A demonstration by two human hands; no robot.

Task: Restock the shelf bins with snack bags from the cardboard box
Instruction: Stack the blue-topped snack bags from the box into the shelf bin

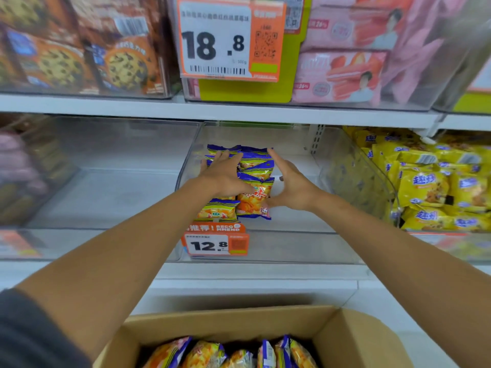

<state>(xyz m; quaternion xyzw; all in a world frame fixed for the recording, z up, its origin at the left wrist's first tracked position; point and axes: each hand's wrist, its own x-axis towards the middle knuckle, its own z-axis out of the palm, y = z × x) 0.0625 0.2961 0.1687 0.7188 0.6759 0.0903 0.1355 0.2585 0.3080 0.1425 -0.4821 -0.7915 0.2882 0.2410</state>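
Note:
Several blue-and-orange snack bags (255,166) lie stacked in a row at the left of a clear shelf bin (292,245) in the middle of the shelf. My left hand (224,176) rests flat on top of the left bags, fingers spread. Fingers straight, my right hand (288,181) presses against the right side of the row. Neither hand grips a bag. At the bottom, an open cardboard box (353,338) holds more of the same snack bags (207,354) standing on edge.
An orange price tag (216,241) reading 12.8 hangs on the bin's front. The bin to the right is full of yellow snack bags (430,181). To the left stands a clear bin (93,181). Above are cookie boxes (79,49) and pink packs (345,49).

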